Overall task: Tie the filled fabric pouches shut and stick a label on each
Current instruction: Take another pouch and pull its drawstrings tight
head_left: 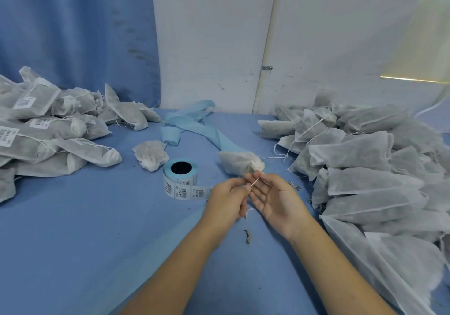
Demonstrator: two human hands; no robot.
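Note:
A white fabric pouch [237,162] lies on the blue table just beyond my hands, its gathered neck pointing toward me. A thin white drawstring [255,182] runs from that neck down between my hands. My left hand [227,199] pinches the string with curled fingers, and a loose end hangs below it. My right hand [275,199] is palm up, its fingertips at the pouch's neck pinching the string. A roll of barcode labels [180,177] on blue backing stands just left of my hands, with a strip of labels unrolled toward my left hand.
Labelled, tied pouches [43,129] are heaped at the left. A big heap of unlabelled pouches [370,166] fills the right side. One small crumpled pouch [151,155] lies behind the roll. Spent blue backing tape [192,122] curls at the back. Dried herb bits [248,236] lie near my wrists.

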